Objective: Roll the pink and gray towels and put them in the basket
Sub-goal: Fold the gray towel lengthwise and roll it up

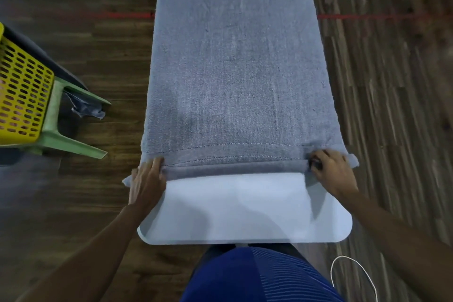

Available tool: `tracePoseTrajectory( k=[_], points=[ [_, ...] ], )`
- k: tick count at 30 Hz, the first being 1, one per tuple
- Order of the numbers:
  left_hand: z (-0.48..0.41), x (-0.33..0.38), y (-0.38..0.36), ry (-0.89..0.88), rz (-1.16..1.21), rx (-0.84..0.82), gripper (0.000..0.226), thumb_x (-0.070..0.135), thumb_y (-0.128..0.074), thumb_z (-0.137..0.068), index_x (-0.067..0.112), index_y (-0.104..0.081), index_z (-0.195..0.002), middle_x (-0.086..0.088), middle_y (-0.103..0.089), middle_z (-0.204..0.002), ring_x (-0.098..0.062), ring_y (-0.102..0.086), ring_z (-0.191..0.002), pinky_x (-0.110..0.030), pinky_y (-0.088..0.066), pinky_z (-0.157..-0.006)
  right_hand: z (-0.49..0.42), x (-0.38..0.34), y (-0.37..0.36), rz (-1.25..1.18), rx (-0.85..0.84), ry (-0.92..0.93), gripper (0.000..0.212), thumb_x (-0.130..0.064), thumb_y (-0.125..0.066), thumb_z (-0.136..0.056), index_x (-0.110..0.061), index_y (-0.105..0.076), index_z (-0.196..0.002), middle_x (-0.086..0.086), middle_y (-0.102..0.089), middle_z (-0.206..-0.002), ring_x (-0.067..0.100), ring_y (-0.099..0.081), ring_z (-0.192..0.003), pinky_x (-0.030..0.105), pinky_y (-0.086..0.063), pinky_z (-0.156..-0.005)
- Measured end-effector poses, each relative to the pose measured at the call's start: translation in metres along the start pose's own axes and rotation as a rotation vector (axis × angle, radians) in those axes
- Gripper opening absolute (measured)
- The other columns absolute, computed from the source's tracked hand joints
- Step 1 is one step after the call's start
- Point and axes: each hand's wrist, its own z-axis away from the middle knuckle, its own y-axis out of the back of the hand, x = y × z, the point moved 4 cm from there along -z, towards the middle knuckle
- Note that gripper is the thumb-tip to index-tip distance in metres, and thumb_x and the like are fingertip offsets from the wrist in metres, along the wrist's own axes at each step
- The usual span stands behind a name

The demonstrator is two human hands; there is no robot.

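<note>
Head view: the gray towel point(235, 68) was laid flat lengthwise along a narrow white counter point(245, 208), its far end cut off by the frame's top edge. The near end was wound into a thin roll point(232, 168) across the counter, w/ both tips overhanging the sides. The L hand point(147, 179) was set on the roll's left end, its fingers point(155, 163) curled over the cloth & gripping it. The R hand point(333, 171) was closed on the right end, fingers point(321, 157) bent round the roll. A yellow perforated basket point(22, 95) was seen at the left edge, apparently on a green stool point(66, 140), well apart from the towel. Some gray-blue cloth point(85, 108) was seen under the stool. The wood-pattern floor point(392, 105) was crossed by a red line point(367, 16). A white cable point(355, 274) was seen bottom right, near the person's blue top point(257, 277)
</note>
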Motion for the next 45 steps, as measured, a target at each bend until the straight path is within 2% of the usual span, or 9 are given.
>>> tracePoseTrajectory(
  k=[4,8,14,20,24,29,33,38,45],
  points=[
    [-0.003,0.001,-0.006,-0.105,-0.005,0.089,0.018,0.008,-0.047,-0.077,0.006,-0.059,-0.090,-0.012,-0.055,-0.086,-0.035,-0.052,-0.080,-0.048,-0.044,-0.070,0.003,-0.007,-0.004,-0.044,0.148,0.124,0.014,-0.015,-0.052,-0.082,-0.007,-0.062,-0.088,0.011,-0.055,-0.088,0.034,-0.051,-0.081,0.046,-0.042,-0.073],
    [0.011,0.009,-0.016,-0.224,0.019,0.062,0.039,0.009,-0.041,-0.069,-0.003,-0.063,-0.099,-0.016,-0.060,-0.092,-0.034,-0.055,-0.084,-0.044,-0.047,-0.077,0.023,-0.017,-0.022,-0.034,0.049,0.164,0.032,-0.003,-0.069,-0.073,-0.005,-0.055,-0.101,0.013,-0.056,-0.099,0.036,-0.054,-0.087,0.047,-0.048,-0.076],
    [0.000,0.011,-0.013,-0.204,-0.019,0.027,0.033,0.013,-0.039,-0.076,0.001,-0.066,-0.090,-0.014,-0.064,-0.083,-0.034,-0.059,-0.075,-0.045,-0.052,-0.068,0.013,-0.018,-0.015,0.023,0.075,0.152,0.034,-0.031,-0.044,-0.083,-0.012,-0.066,-0.101,0.005,-0.065,-0.093,0.033,-0.060,-0.086,0.044,-0.043,-0.078],
    [-0.003,0.016,-0.004,-0.167,-0.067,-0.101,0.027,0.026,-0.036,-0.077,0.017,-0.056,-0.062,-0.002,-0.061,-0.062,-0.028,-0.057,-0.062,-0.041,-0.041,-0.071,0.002,-0.011,-0.006,-0.012,-0.205,0.080,0.056,-0.052,-0.031,-0.075,-0.025,-0.073,-0.100,-0.004,-0.072,-0.101,0.022,-0.060,-0.103,0.036,-0.027,-0.093],
    [-0.006,0.012,-0.004,-0.099,-0.065,0.015,0.020,0.017,-0.049,-0.075,0.013,-0.063,-0.089,-0.007,-0.061,-0.086,-0.031,-0.054,-0.081,-0.044,-0.040,-0.074,-0.002,-0.009,-0.006,0.024,-0.029,0.055,0.021,-0.027,-0.061,-0.083,-0.018,-0.068,-0.101,0.003,-0.063,-0.103,0.031,-0.055,-0.099,0.043,-0.032,-0.085],
    [-0.002,0.015,-0.016,-0.210,-0.015,0.024,0.027,0.006,-0.048,-0.078,0.005,-0.065,-0.099,-0.010,-0.061,-0.094,-0.032,-0.057,-0.084,-0.042,-0.047,-0.075,0.010,-0.016,-0.015,-0.135,0.121,0.165,0.022,0.006,-0.062,-0.077,-0.005,-0.063,-0.096,0.011,-0.057,-0.095,0.036,-0.055,-0.085,0.047,-0.045,-0.077],
    [0.007,0.011,-0.022,-0.274,-0.098,-0.057,0.048,0.008,-0.045,-0.073,-0.001,-0.062,-0.117,-0.016,-0.062,-0.112,-0.034,-0.057,-0.103,-0.046,-0.048,-0.090,0.022,-0.017,-0.021,-0.036,0.095,0.178,0.033,-0.005,-0.062,-0.083,-0.003,-0.061,-0.116,0.014,-0.061,-0.117,0.035,-0.056,-0.101,0.046,-0.044,-0.094],
    [0.008,0.009,-0.021,-0.310,-0.234,-0.102,0.054,0.011,-0.053,-0.069,0.001,-0.061,-0.122,-0.018,-0.058,-0.124,-0.040,-0.053,-0.111,-0.050,-0.042,-0.094,0.011,-0.019,-0.017,-0.078,0.072,0.105,0.032,-0.020,-0.045,-0.086,-0.010,-0.065,-0.110,0.008,-0.065,-0.104,0.035,-0.057,-0.093,0.048,-0.047,-0.085],
    [-0.002,0.012,-0.016,-0.303,-0.175,0.020,0.036,0.014,-0.041,-0.083,0.001,-0.070,-0.099,-0.014,-0.066,-0.092,-0.034,-0.060,-0.082,-0.045,-0.050,-0.076,0.014,-0.014,-0.019,-0.149,0.004,0.082,0.024,-0.012,-0.054,-0.084,-0.007,-0.067,-0.103,0.009,-0.062,-0.101,0.036,-0.055,-0.094,0.049,-0.047,-0.085]
  ],
)
